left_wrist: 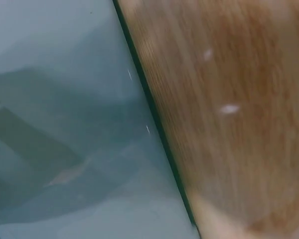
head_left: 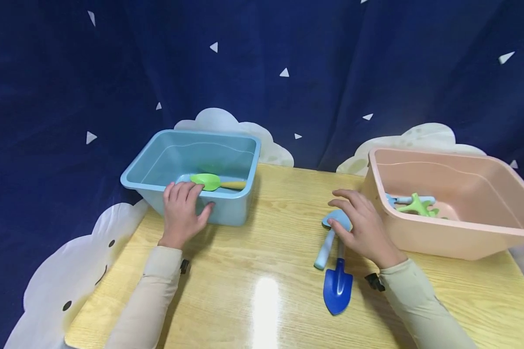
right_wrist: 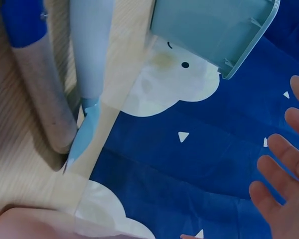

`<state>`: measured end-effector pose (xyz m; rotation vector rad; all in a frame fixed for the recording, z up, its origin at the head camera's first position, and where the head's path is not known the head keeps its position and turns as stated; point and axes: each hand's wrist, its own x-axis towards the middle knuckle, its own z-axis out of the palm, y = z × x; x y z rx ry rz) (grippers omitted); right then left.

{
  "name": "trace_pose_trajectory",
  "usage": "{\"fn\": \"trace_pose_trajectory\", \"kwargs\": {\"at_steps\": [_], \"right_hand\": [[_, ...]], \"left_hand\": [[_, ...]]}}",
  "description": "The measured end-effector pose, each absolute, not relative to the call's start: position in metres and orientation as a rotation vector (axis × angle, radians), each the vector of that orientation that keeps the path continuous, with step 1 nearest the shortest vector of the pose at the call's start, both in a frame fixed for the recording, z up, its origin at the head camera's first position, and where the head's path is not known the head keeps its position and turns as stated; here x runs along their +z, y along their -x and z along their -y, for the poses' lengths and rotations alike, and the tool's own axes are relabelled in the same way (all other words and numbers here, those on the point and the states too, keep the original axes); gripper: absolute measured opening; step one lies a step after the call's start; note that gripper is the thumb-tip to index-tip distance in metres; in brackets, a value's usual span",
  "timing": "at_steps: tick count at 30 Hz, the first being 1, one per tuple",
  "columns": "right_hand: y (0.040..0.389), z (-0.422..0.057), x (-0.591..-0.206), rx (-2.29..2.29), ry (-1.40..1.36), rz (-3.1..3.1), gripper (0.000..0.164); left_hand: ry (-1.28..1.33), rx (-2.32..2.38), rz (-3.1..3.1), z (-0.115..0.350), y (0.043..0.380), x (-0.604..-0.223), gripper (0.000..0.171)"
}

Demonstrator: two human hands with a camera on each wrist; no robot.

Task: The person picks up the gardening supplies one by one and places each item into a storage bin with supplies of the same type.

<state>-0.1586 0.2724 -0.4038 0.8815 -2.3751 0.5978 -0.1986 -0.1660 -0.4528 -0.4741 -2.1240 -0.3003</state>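
My left hand (head_left: pixel 181 211) holds the front rim of a light blue bin (head_left: pixel 233 209), fingers hooked over the edge and thumb outside. Inside that bin, close to the fingertips, lies a green shovel (head_left: pixel 207 182) with a yellow handle. My right hand (head_left: pixel 364 225) hovers with spread, relaxed fingers over a light blue shovel (head_left: pixel 324 252), its thumb overlapping the blade in the head view. Beside it lies a dark blue trowel (head_left: pixel 338 291), its wooden handle (right_wrist: pixel 45 94) partly hidden by the hand in the head view. The right wrist view shows the fingers (right_wrist: pixel 284 174) apart from both tools.
A pink bin (head_left: pixel 441 237) stands on the right, just past my right hand. It contains a green hand rake (head_left: pixel 419 206) and another light blue tool (head_left: pixel 410 199). The wooden table (head_left: pixel 244 271) ends at a dark blue curtain (head_left: pixel 244 63) with white clouds.
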Motion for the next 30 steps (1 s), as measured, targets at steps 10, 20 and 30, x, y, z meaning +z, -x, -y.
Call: {"fn": "trace_pose_trajectory", "kwargs": {"at_steps": [10,20,30], "right_hand": [[0.163,-0.284,-0.409,0.576,-0.876,2.4,0.04],[0.166,-0.294,-0.42,0.417,-0.898,2.59,0.035],[0.151,-0.277,-0.446,0.277,-0.84,2.956,0.036]], "left_hand": [[0.469,-0.297,2.126,0.167,0.197,-0.454,0.05],[0.466,-0.33,2.101,0.164,0.197,-0.456,0.051],[0.453,-0.34,2.09,0.161,0.198,-0.457,0.049]]}}
